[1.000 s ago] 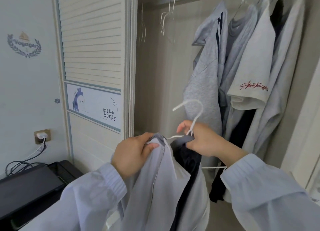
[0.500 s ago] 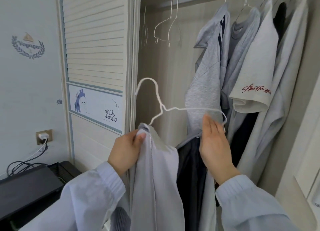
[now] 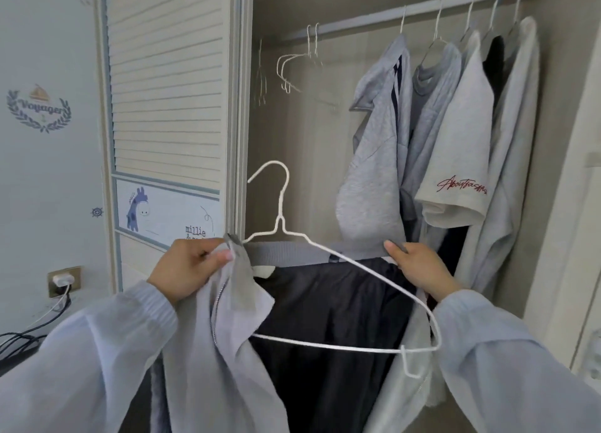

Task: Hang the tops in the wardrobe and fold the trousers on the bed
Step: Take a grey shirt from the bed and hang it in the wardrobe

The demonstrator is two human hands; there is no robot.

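- Pale wall [image 3: 42,179], left: "Voyager" decal [image 3: 38,110].
- Socket [image 3: 64,280] low on wall, white plug in, cables trailing.
- Louvred door [image 3: 169,84] with giraffe panel [image 3: 166,213].
- Even daylight.

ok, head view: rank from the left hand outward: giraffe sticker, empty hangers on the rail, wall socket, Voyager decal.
From the left hand:
1. Giraffe sticker, just above, on the wardrobe door.
2. Wall socket, level, to its left.
3. Voyager decal and empty hangers, both far up; too close to call.
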